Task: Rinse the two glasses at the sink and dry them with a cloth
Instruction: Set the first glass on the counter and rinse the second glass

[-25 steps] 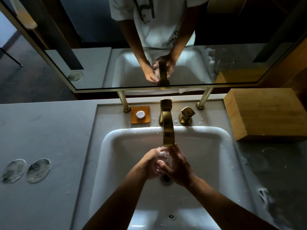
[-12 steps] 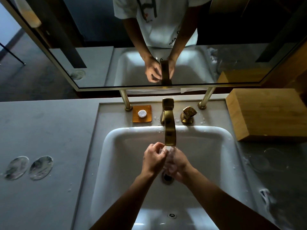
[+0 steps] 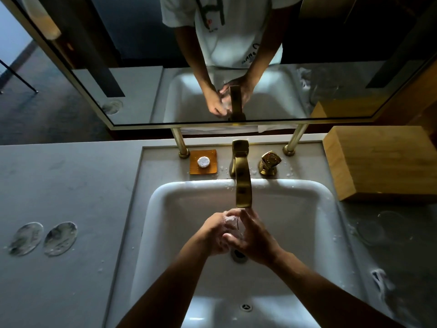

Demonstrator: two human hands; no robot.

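Both hands are together over the white sink [image 3: 165, 209], just below the spout of the brass faucet [image 3: 243, 183]. A small clear glass [image 3: 233, 224] sits between them, wet and partly hidden by fingers. My left hand [image 3: 211, 235] wraps its left side with fingertips at the rim. My right hand [image 3: 254, 241] cups it from the right. On the dark counter to the right stands a faint second clear glass [image 3: 387, 227], hard to make out. Near it lies a pale crumpled thing [image 3: 380, 280], possibly a cloth.
A brass tap handle [image 3: 269, 163] and an orange soap dish [image 3: 203, 162] sit behind the basin. A wooden box [image 3: 383, 162] stands at the back right. Two round coasters [image 3: 42, 237] lie on the left counter. A mirror [image 3: 142, 67] hangs close above.
My hands have turned and shifted around the glass under the spout, ending slightly lower toward the drain. The left hand's fingers moved from the top of the glass to its side.
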